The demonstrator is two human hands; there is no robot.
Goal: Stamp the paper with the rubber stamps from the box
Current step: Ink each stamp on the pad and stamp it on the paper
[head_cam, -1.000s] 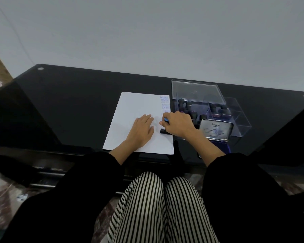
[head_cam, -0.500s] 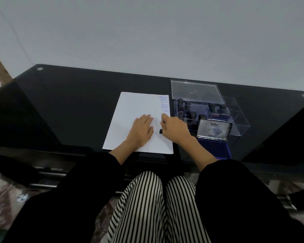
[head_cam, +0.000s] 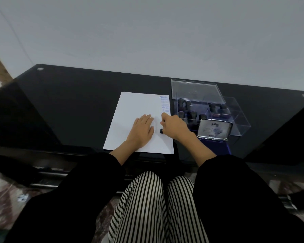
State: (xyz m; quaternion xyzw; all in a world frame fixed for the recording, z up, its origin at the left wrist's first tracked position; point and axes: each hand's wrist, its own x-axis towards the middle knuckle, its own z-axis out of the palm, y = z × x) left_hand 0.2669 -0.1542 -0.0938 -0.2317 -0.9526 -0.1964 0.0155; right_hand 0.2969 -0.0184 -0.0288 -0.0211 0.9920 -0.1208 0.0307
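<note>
My right hand [head_cam: 174,127] is curled over a small black rubber stamp [head_cam: 161,131], fingers and thumb closed round it. Only a dark corner of the stamp shows, under the near left edge of my fist, down on the white sheet of paper [head_cam: 130,120]. I judge this to be the pressing step of one more print, placed just nearer than the column of blue prints [head_cam: 165,104] that runs along the sheet's right edge.

My left hand [head_cam: 142,130] lies flat on the paper just left of the stamp, fingers straight, holding nothing and pinning the sheet to the black glass table [head_cam: 77,102].

To the right stands the clear plastic box [head_cam: 235,118], with more black-handled stamps [head_cam: 191,114] upright in its compartments and its clear lid [head_cam: 197,92] at the far side. The open silver-lidded ink pad [head_cam: 215,129] sits near it.

Next, I think, I need a straight lift so the ink does not smear. Then this stamp goes back to the box, and a fresh one goes to the pad.
</note>
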